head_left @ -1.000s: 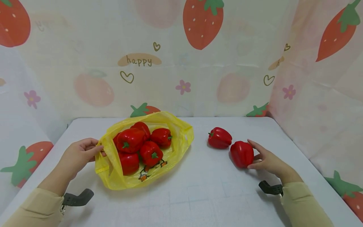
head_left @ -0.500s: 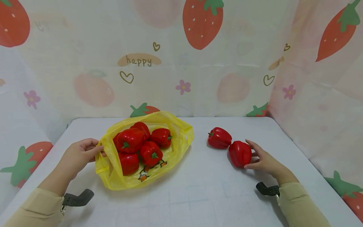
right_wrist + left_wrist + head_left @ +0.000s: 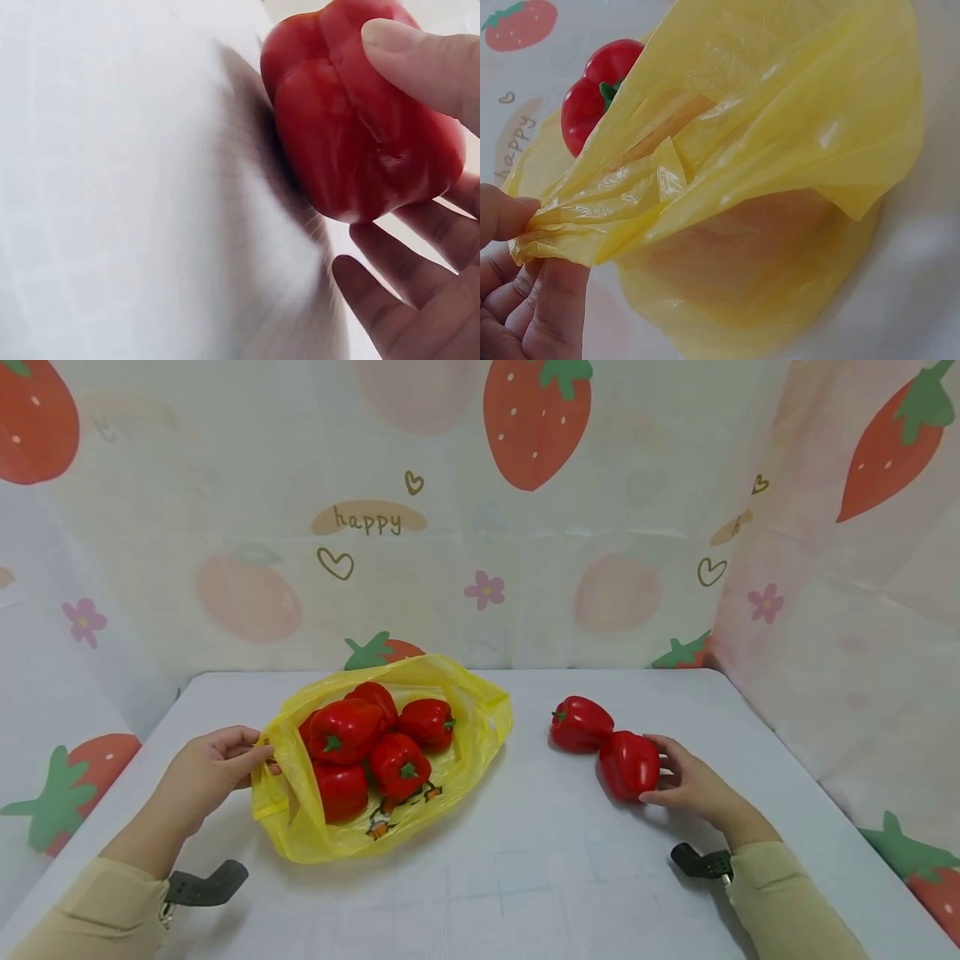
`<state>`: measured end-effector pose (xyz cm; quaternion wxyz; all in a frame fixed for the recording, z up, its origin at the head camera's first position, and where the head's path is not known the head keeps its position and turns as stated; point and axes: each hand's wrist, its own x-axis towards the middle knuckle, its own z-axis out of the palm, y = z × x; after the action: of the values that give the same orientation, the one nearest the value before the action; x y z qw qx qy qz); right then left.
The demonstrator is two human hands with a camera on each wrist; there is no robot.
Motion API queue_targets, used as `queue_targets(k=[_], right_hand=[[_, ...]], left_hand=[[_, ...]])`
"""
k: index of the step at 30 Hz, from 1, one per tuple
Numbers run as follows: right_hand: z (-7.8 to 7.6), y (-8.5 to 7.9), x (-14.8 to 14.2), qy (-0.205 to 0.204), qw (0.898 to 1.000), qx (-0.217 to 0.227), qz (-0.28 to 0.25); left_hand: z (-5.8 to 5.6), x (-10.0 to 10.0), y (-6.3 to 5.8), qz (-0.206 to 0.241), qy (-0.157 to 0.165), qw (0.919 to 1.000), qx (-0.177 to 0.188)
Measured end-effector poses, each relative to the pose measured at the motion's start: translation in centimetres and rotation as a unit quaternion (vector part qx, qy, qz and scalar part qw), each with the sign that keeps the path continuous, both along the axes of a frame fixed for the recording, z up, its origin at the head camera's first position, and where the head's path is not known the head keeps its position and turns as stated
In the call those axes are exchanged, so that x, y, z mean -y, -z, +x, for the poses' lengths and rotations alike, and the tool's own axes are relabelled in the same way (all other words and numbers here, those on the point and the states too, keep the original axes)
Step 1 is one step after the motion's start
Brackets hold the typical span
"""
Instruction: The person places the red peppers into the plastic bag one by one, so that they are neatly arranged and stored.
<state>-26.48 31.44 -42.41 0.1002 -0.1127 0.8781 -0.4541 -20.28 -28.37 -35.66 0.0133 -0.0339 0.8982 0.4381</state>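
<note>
My left hand (image 3: 206, 772) pinches the left rim of a yellow plastic bag (image 3: 468, 760); thumb and fingers bunch the film in the left wrist view. Several red bell peppers lie in the bag's wide mouth, among them a front pepper (image 3: 400, 767) with its green stem towards me. Over on the right, my right hand (image 3: 690, 783) holds another red bell pepper (image 3: 628, 766) from its right side. The right wrist view has the thumb on one side of this pepper (image 3: 352, 127) and fingers on the other. Just behind it to the left lies one more pepper (image 3: 582, 724).
The white table (image 3: 525, 893) runs up to a strawberry-printed cloth (image 3: 540, 560) at the back and along both sides. Dark wrist mounts, one on the left (image 3: 206, 887) and one on the right (image 3: 701, 862), jut inward above the table.
The right hand and its bell pepper have shifted a little to the left, up against the other loose pepper. The left hand and bag stay in place.
</note>
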Motion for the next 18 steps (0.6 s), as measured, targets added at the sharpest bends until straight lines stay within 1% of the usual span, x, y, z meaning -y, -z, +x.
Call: queue_targets(k=[3,7,12,18], right_hand=[[0.0,-0.3,0.0,-0.004,1.0,-0.009,0.001],[0.3,-1.3,-0.1,-0.007,1.0,-0.027,-0.005],[0.6,-2.8,-0.2,-0.013,0.998,-0.044,-0.037],[0.2,-4.4,0.4,-0.034,0.995,-0.066,-0.062]], left_hand=[[0.0,0.0,0.0,0.002,0.002,1.0,-0.002],[0.0,-0.1,0.0,0.002,0.001,1.0,-0.001],[0.0,-0.1,-0.1,0.003,0.001,1.0,-0.003],[0.0,-0.1,0.0,-0.002,0.001,1.0,-0.002]])
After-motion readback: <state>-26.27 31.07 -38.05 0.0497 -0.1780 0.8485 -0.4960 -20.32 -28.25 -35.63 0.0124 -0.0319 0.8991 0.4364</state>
